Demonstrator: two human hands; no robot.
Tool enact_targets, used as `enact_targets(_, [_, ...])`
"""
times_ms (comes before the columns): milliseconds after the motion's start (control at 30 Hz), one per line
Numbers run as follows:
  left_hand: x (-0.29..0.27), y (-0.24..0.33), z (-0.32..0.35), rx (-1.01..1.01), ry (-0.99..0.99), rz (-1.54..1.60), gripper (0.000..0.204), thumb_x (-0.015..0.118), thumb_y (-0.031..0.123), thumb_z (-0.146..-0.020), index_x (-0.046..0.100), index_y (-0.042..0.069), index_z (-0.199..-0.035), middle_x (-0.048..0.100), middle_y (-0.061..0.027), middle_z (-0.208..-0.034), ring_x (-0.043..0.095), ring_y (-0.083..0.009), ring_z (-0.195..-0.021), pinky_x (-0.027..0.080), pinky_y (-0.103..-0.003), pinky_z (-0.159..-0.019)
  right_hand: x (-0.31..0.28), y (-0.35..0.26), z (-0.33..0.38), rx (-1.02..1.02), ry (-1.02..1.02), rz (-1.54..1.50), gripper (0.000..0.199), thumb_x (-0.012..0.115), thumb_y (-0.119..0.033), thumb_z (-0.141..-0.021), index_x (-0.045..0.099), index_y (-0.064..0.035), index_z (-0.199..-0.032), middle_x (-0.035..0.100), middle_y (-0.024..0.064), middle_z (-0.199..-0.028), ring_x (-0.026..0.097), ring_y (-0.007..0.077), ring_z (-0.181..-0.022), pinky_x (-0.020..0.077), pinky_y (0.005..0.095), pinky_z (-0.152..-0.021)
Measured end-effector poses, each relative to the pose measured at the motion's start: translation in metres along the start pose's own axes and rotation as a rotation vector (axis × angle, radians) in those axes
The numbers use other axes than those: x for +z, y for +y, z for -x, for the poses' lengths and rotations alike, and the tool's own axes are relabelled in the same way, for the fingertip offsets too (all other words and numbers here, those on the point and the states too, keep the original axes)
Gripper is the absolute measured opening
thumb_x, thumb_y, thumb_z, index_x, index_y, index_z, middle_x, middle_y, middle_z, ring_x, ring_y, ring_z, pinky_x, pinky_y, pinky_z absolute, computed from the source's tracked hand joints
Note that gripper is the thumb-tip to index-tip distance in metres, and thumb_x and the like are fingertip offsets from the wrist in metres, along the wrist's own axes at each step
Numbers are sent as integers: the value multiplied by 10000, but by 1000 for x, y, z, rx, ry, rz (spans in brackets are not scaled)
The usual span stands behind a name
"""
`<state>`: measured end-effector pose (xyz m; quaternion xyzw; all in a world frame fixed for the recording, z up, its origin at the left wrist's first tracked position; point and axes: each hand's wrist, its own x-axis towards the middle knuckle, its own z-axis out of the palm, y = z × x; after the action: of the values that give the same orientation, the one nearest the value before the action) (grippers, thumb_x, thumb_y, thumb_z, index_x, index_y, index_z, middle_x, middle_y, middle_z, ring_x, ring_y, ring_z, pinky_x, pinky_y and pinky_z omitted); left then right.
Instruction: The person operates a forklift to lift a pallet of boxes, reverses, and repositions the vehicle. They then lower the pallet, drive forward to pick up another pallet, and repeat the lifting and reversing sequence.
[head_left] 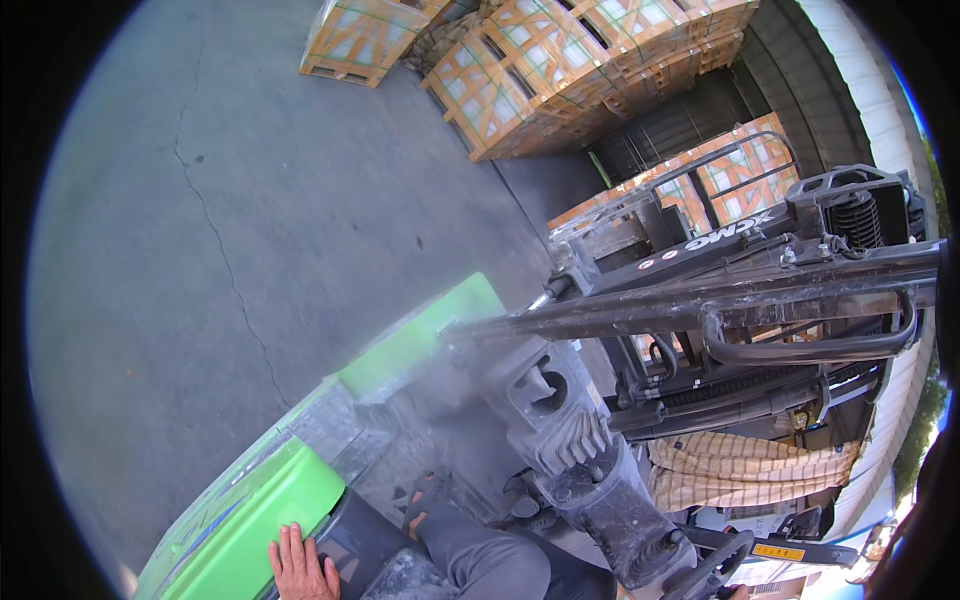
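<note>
Seated on a forklift, seen from above and tilted hard to one side. Left hand lying flat, fingers spread a little and holding nothing, on the dark edge of the seat just beside the bright green body panel. Right hand barely in view at the lower edge by the steering wheel — only a sliver showing, grip impossible to tell. Grey-trousered leg bent between the two, sandalled foot planted on the dusty chequered floor plate. Dust-caked steering column rising just right of the leg, mast and hoses beyond it. Further off — banded stacks of boxed goods on pallets standing on cracked concrete, well apart from the truck.
</note>
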<state>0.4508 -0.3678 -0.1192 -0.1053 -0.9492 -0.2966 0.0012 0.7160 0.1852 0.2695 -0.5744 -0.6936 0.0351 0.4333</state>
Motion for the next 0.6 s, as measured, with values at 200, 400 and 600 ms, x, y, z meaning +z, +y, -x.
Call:
enact_targets(200, [2,0,0,3,-2,-9,479,683,162,-840,602,-96,-1235,434,-297,-1562,364,-476,-1490,226,-632,-1231,3,-40,152,-187,-179,150,347,494,-326,-1043,616,-18,-940,621,91,-851,596,227,-790,493,386,-769])
enact_targets(400, [3,1,2,1,-1,-16,484,694,168,-834,604,-92,-1232,434,-292,-1561,365,-472,-1489,225,-631,-1233,-33,-72,253,-257,-326,178,339,486,-278,-1065,659,9,-1020,677,123,-923,625,246,-860,505,398,-836])
enact_targets(600, [4,1,1,-2,6,-4,484,702,164,-828,605,-91,-1228,440,-295,-1555,369,-475,-1486,227,-631,-1232,-21,-95,213,-878,-285,179,314,502,-239,-1085,671,25,-1078,694,155,-975,638,252,-892,520,401,-841])
